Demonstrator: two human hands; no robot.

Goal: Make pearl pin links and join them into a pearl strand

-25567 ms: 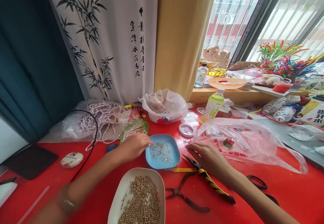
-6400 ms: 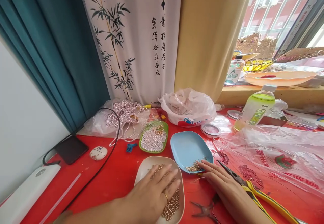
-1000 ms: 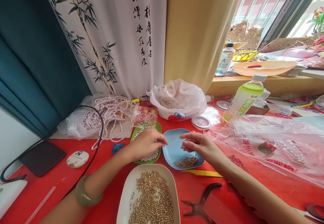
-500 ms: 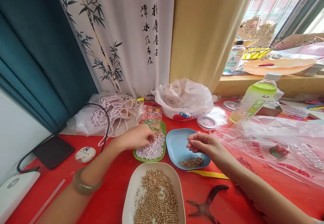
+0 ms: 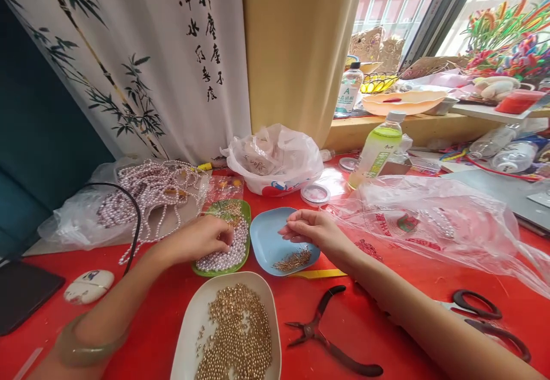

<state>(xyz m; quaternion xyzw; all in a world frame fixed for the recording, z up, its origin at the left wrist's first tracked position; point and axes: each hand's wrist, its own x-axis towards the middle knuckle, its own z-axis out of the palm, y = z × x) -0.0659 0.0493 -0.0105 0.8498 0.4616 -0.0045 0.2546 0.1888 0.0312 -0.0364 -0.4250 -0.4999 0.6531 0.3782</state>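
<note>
My left hand (image 5: 212, 235) reaches down into a green tray (image 5: 247, 219), its fingers curled together at the lilac-white pearl beads (image 5: 236, 248). Whatever sits between those fingertips is hidden. Small gold pieces (image 5: 232, 211) lie at the far end of this tray. Over the blue tray (image 5: 262, 236) my right hand (image 5: 311, 228) is held in a pinch, thumb against fingers; anything in it is too small to make out. A heap of thin gold pins (image 5: 294, 259) rests in the blue tray below it. Nearer to me stands a cream tray (image 5: 184, 334) with many gold beads (image 5: 240, 334).
Pliers (image 5: 311, 329), yellow tweezers (image 5: 320, 274) and scissors (image 5: 476, 311) lie on the red table. Behind are pearl strands (image 5: 129, 191), a bag-covered bowl (image 5: 275, 162) and a drink bottle (image 5: 378, 151). A plastic bag (image 5: 429, 214) spreads at right.
The view has swung to the right, so the scissors and more of the window sill show. Both hands stay over the same trays, their fingers still closed.
</note>
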